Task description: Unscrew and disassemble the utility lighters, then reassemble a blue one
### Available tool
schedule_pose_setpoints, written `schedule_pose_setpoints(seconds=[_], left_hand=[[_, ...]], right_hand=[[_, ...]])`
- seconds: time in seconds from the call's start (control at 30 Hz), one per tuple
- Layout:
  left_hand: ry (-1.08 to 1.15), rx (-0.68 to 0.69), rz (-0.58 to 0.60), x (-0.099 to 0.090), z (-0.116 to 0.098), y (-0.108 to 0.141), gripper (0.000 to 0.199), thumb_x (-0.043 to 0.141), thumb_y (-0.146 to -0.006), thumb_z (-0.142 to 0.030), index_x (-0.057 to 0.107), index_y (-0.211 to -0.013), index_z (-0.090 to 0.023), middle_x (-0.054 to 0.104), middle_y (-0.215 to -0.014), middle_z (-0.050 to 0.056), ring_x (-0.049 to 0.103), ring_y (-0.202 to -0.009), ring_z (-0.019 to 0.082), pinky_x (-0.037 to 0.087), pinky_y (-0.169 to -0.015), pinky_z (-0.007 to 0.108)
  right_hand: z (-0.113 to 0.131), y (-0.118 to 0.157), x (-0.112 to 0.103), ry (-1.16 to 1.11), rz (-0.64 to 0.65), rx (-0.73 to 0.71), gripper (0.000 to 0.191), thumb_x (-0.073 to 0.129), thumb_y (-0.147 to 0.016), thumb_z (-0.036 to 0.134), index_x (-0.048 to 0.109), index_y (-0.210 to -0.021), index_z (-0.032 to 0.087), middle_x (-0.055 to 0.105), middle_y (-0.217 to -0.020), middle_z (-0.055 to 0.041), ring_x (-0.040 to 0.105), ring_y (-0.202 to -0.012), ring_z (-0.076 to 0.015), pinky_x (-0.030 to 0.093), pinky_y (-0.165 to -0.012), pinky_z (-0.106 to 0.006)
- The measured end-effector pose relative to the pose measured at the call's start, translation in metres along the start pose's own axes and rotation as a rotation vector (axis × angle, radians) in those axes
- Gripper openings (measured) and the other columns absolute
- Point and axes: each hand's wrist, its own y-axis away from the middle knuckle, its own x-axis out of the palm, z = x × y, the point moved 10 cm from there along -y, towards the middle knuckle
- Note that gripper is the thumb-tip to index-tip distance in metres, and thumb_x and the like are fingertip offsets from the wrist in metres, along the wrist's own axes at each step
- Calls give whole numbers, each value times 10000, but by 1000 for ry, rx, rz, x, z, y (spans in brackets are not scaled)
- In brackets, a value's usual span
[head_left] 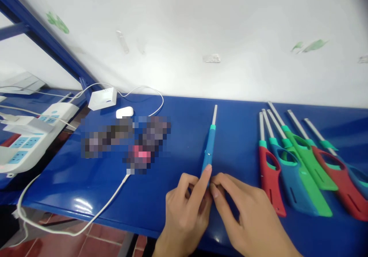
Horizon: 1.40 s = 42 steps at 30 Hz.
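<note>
A blue long-nosed gas lighter [210, 144] with a green collar and a metal tube points away from me over the blue table. My left hand [188, 207] is closed around its handle, the index finger lying along the body. The fingers of my right hand [244, 211] are pinched together at the handle's right side; what they grip there is mostly hidden by the fingers. On the right lie several more lighters, among them a red one [266, 168], a blue one [290, 180] and a green one [316, 161], their metal tubes pointing away.
The blue table [184, 134] meets a white wall [186, 27] at the back. On the left are a white power strip [40, 138], a white box [102, 98], a white earbud case [124, 112], a white cable [106, 207] and blurred-out items.
</note>
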Motion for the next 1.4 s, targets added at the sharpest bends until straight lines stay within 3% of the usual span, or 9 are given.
schedule_pose_setpoints(seconds=[0.3,0.5,0.7,0.77,0.87,1.0,1.07,1.4], left_hand=[[-29,-20,2,1,2,-1,482,620,-995,-93,566,-1461,-203,607,-867,-13,607,-632,70,523,-574,178],[-78,-36,34,6,2,0,446,617,-1014,-170,561,-1456,-198,630,-831,-15,628,-632,94,526,-583,202],[-54,-123,-56,-3,10,-2,485,707,-963,-156,579,-1430,-163,637,-768,-32,619,-617,99,504,-583,221],[-41,-145,-43,-1,12,-2,485,712,-962,-166,583,-1429,-180,634,-772,-37,614,-612,97,504,-580,221],[-38,-148,5,5,14,0,455,705,-973,-213,590,-1413,-188,625,-779,-36,613,-611,100,498,-558,220],[-52,-178,97,15,19,2,399,677,-992,-282,598,-1372,-189,621,-782,-34,615,-607,111,482,-527,227],[-58,-194,125,18,21,2,392,670,-994,-292,593,-1364,-190,627,-787,-35,616,-605,117,475,-517,233],[-57,-210,150,21,22,3,410,693,-975,-267,580,-1363,-204,645,-815,-34,613,-605,119,456,-513,229]], right_hand=[[2,-3,0,68,25,-73,199,413,-1065,259,575,-948,263,676,-815,21,668,-650,-153,435,-590,-284],[8,-3,-4,207,-25,-228,175,452,-1061,249,578,-941,252,623,-779,38,621,-561,-119,367,-520,-292],[-1,1,-44,17,-251,-144,116,528,-1019,218,601,-933,245,612,-807,36,618,-627,-93,469,-592,-239],[-6,5,-58,-82,-304,-69,173,521,-1038,264,674,-1119,268,642,-927,-2,644,-738,-120,500,-627,-240],[0,14,-77,-233,-443,-48,396,490,-1050,271,620,-1418,337,631,-982,-35,655,-857,-181,527,-662,-290],[0,31,-94,-383,-792,39,274,641,-985,256,751,-1188,403,683,-954,-10,668,-886,-216,533,-728,-358],[-7,35,-90,-451,-877,121,192,694,-958,283,778,-1098,382,711,-948,-3,676,-828,-212,537,-692,-365],[-4,23,-77,-422,-793,-8,354,656,-968,137,740,-1242,345,718,-988,-2,715,-874,-185,598,-738,-345]])
